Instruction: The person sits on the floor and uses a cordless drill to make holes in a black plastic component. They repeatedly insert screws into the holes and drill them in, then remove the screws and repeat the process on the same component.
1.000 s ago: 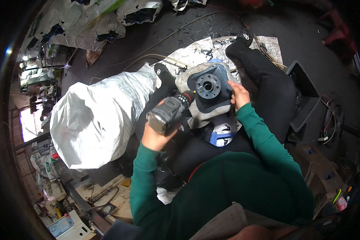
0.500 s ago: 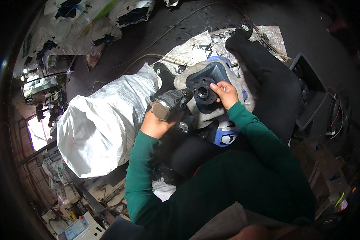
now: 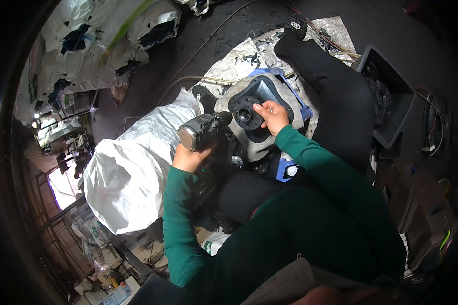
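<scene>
My left hand (image 3: pixel 189 158) is wrapped round the grip of a grey cordless drill (image 3: pixel 201 129). Its chuck points right, with the tip at the left edge of a round black flange (image 3: pixel 244 115) that has a central hole and small holes round its rim. Thumb and fingers of my right hand (image 3: pixel 273 117) pinch the flange's right edge. Behind it a dark, square-based moulded part (image 3: pixel 269 91) lies on a grey cloth over a blue-framed stool (image 3: pixel 306 113). Whether the drill bit touches the flange I cannot tell.
An open white sack (image 3: pixel 122 183) stands at my left. To the right is a black crate (image 3: pixel 389 96) with dark round parts inside. More black round parts (image 3: pixel 236 161) lie below the stool. A pale sheet (image 3: pixel 336 33) and a hose (image 3: pixel 208 79) lie on the floor.
The whole scene has shifted in the picture as the head view moved. Drill and flange stay in my hands, with the drill's tip still by the flange's left edge.
</scene>
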Available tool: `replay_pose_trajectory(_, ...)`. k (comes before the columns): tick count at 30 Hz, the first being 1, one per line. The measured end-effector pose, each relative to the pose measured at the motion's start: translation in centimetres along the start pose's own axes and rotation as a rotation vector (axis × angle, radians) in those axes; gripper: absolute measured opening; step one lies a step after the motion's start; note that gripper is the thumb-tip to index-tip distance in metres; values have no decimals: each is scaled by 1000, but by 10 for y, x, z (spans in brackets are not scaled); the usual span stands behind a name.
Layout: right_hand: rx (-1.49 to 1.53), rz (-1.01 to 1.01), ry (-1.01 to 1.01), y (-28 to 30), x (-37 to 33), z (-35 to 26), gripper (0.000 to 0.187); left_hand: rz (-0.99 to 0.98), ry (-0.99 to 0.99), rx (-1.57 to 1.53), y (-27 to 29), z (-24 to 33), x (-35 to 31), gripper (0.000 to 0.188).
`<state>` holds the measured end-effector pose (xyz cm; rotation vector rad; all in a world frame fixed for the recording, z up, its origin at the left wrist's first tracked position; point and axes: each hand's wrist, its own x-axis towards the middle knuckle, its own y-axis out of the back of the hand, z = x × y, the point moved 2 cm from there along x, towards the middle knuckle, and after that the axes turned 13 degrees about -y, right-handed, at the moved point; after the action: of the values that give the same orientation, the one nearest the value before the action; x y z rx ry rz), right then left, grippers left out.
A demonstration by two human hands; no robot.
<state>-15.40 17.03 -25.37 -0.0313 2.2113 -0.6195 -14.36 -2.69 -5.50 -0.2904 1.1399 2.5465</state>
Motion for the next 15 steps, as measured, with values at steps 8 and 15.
replay_pose_trajectory(8, -103, 171, -29, 10, -1, 9, 30, -86, 41, 118, 2, -1, 16, 42)
replay_pose_trajectory(15, -112, 187, -44, 15, 0, 10, 30, -187, 43, 180, -1, 3, 24, 43)
